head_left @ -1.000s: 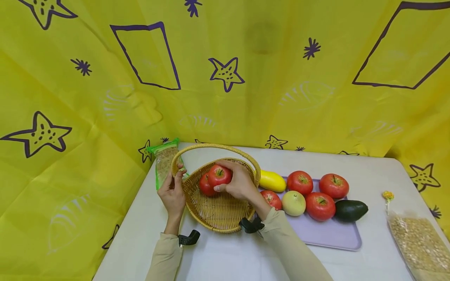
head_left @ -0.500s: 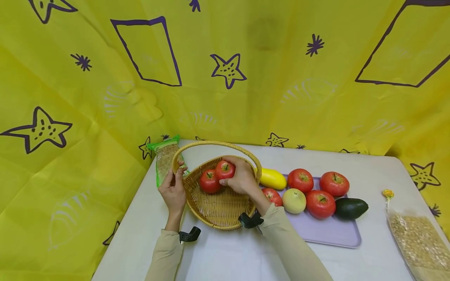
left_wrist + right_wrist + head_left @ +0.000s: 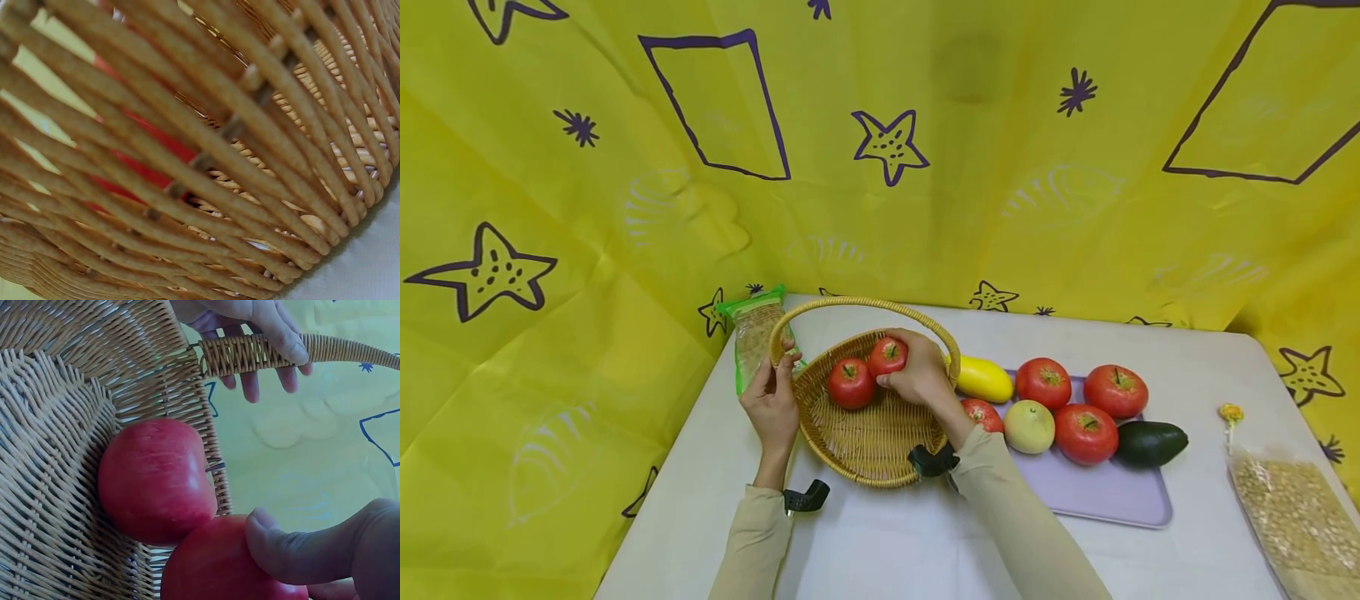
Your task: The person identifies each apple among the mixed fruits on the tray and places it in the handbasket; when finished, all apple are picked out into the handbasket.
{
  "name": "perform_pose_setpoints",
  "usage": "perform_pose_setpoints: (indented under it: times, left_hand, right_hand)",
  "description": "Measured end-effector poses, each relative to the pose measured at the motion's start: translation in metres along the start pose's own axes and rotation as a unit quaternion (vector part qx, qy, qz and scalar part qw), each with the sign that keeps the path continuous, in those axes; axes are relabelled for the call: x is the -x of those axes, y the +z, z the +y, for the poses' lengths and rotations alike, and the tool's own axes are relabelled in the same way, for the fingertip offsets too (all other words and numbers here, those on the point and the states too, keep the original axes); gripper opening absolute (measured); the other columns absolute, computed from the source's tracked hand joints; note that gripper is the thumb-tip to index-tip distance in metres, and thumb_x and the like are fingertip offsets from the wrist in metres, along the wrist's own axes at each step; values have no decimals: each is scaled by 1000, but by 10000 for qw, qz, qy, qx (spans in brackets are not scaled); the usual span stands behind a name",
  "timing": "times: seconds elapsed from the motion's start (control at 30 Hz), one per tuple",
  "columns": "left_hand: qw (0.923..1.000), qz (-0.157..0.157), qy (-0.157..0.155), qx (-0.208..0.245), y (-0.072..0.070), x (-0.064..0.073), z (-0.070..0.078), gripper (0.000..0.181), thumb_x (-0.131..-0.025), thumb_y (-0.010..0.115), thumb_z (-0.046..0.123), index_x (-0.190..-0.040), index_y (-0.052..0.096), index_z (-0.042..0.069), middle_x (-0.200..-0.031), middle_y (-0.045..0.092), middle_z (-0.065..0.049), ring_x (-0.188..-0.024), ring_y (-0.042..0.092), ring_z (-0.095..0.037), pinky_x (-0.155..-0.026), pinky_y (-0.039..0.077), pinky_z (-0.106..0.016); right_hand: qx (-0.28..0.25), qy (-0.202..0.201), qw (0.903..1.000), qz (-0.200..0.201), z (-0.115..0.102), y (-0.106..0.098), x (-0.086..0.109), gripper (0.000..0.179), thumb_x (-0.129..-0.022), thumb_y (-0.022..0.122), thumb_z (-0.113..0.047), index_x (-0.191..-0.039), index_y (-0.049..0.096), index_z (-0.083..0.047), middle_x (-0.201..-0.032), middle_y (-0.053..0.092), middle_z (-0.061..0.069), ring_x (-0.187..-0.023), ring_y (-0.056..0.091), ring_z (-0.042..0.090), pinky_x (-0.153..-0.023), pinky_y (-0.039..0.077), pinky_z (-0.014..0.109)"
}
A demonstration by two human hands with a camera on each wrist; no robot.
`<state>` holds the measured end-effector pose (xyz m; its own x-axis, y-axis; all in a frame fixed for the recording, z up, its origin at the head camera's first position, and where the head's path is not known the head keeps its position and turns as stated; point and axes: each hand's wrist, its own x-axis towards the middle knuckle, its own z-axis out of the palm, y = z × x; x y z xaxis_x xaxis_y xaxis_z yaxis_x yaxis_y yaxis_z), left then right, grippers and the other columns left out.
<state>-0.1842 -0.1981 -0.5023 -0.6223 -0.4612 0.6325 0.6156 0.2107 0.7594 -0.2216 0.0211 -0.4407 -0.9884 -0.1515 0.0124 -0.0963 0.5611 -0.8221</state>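
Observation:
A wicker basket [image 3: 865,442] with an arched handle [image 3: 857,302] stands mid-table. My left hand [image 3: 772,408] grips the left foot of that handle, thumb and fingers around it in the right wrist view. Inside the basket, my right hand [image 3: 921,367] holds a red apple [image 3: 888,356], its thumb [image 3: 294,550] pressed on the skin. A second red apple [image 3: 851,383] lies in the basket to the left, touching the held one in the right wrist view. The left wrist view shows the basket's woven side [image 3: 237,137] close up, with red behind the canes.
Right of the basket, a lilac tray [image 3: 1097,496] bears several red apples [image 3: 1086,434], a pale round fruit [image 3: 1029,427], a yellow oblong fruit [image 3: 983,380] and a dark green avocado-like fruit [image 3: 1152,444]. A green-edged packet [image 3: 756,333] lies behind left; a bag of flakes [image 3: 1292,517] lies far right.
My right hand has moved the held apple right and slightly back within the basket, uncovering more of the other apple. My left hand keeps its hold on the handle.

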Motion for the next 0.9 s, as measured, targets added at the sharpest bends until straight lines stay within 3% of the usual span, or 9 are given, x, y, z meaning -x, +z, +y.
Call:
perform_pose_setpoints:
  times: [0.17, 0.47, 0.53, 0.9]
  left_hand:
    - [10000, -3, -43, -72, 1, 0, 1, 29, -104, 62, -6, -129, 75, -1, -113, 73, -36, -98, 79, -20, -86, 61, -22]
    - [9999, -29, -101, -83, 0, 0, 2, 28, -104, 62, -4, -129, 74, -2, -114, 74, -34, -99, 79, -24, -85, 61, -21]
    - [9999, -29, -118, -107, 0, 0, 2, 28, -104, 62, -3, -129, 74, -1, -114, 74, -33, -99, 79, -24, -79, 59, -20]
    - [10000, -15, -65, -7, 0, 1, 1, 28, -104, 60, -7, -129, 73, -6, -115, 71, -39, -99, 79, -14, -89, 60, -21]
  right_hand:
    - [95, 118, 9999, 25, 1, 1, -3, 78, -71, 93, 0, -144, 66, -9, -135, 70, 20, -125, 66, 40, -104, 56, 51]
    - [223, 349, 9991, 54, 8, 5, -8, 80, -69, 93, 0, -144, 65, -7, -138, 68, 20, -126, 64, 40, -105, 55, 52]
    - [239, 412, 9988, 57, 9, 6, -8, 80, -69, 94, -1, -143, 66, -7, -138, 68, 20, -127, 63, 40, -106, 54, 52]
    - [382, 497, 9980, 50, 13, 10, -9, 77, -67, 96, -3, -139, 69, -8, -131, 71, 22, -121, 66, 42, -101, 56, 53]
